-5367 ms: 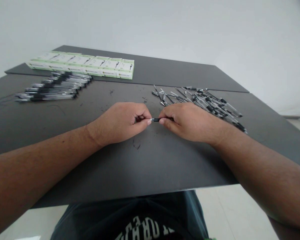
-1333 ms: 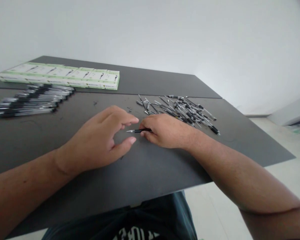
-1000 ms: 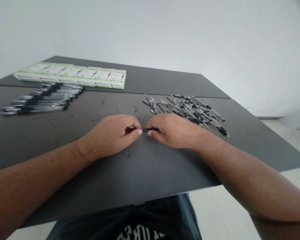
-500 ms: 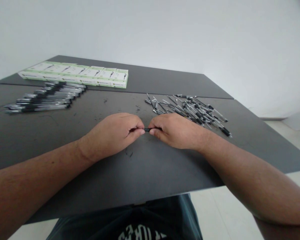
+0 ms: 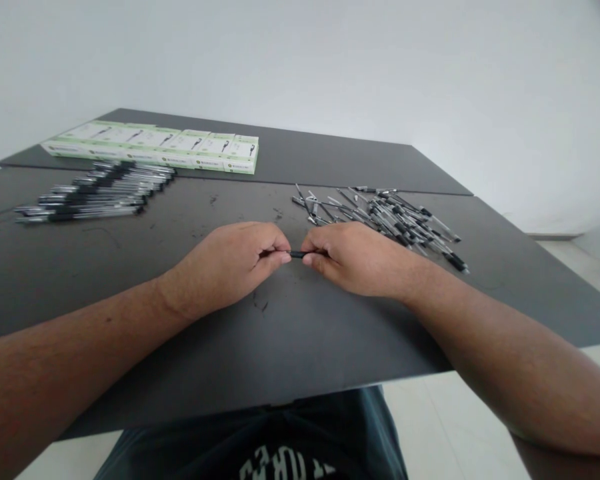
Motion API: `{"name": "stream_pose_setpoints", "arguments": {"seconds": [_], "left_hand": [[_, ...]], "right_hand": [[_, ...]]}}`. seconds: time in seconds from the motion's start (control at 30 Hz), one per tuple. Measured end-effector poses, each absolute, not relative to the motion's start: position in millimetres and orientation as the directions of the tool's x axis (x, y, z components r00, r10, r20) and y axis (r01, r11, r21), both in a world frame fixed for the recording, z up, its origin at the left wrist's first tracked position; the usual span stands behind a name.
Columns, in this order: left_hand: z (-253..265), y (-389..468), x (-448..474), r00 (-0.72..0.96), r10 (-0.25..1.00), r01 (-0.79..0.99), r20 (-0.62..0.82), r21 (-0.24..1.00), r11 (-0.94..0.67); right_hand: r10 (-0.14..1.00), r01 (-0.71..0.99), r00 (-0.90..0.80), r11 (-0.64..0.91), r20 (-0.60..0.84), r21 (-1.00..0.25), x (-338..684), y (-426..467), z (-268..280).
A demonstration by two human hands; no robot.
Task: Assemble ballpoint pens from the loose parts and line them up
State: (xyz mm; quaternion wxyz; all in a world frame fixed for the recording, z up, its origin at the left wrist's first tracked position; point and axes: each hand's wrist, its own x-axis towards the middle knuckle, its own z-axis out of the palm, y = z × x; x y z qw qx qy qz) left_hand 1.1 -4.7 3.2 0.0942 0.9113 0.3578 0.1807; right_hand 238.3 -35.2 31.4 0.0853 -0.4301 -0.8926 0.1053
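Note:
Both hands meet over the middle of the table, pinching one black pen between them. Its short dark middle shows in the gap; the ends are hidden inside the fingers. My left hand grips the pen's left end between thumb and forefinger. On the other end, my right hand is closed in the same way. Just behind my right hand lies a loose heap of pen parts, clear barrels with black grips and thin tubes, pointing in mixed directions.
At the left, a row of assembled-looking pens lies side by side. Behind it, several white and green boxes stand in a line along the back of the dark grey table. Small dark marks dot the tabletop. A pale wall rises behind.
Slightly more of the dark pen shows between the fingers, as my right hand sits a little farther from the left. The whole view has shifted slightly.

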Motion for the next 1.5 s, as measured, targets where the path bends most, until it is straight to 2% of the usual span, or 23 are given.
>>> {"name": "stream_pose_setpoints", "arguments": {"seconds": [0.23,0.53,0.77,0.93,1.17,1.33,1.5], "left_hand": [[-3.1,0.3,0.5,0.642,0.723,0.625,0.253,0.374,-0.686],[-0.6,-1.1,2.4,0.675,0.696,0.614,0.246,0.336,-0.714],[0.6,-4.4,0.8,0.697,0.664,0.608,0.271,0.267,-0.748],[0.9,-4.0,2.9,0.681,0.678,0.616,0.275,0.285,-0.734],[-0.6,-4.1,2.3,0.696,0.663,0.599,0.276,0.286,-0.748],[-0.6,-4.8,2.4,0.691,0.671,0.602,0.27,0.299,-0.74],[-0.1,-5.7,2.7,0.698,0.665,0.595,0.265,0.303,-0.744]], "right_hand": [[0.793,0.756,-0.598,0.607,0.12,-0.244,241.3,-31.8,25.6],[0.796,0.761,-0.592,0.604,0.128,-0.236,241.9,-31.7,26.2],[0.766,0.738,-0.64,0.635,0.059,-0.229,242.5,-32.2,27.5],[0.802,0.752,-0.585,0.591,0.118,-0.29,244.6,-31.5,24.9],[0.767,0.743,-0.64,0.634,0.052,-0.215,242.4,-33.0,27.2],[0.802,0.753,-0.589,0.591,0.104,-0.289,243.3,-32.3,26.2],[0.769,0.744,-0.638,0.632,0.053,-0.217,242.9,-32.0,27.4]]}}
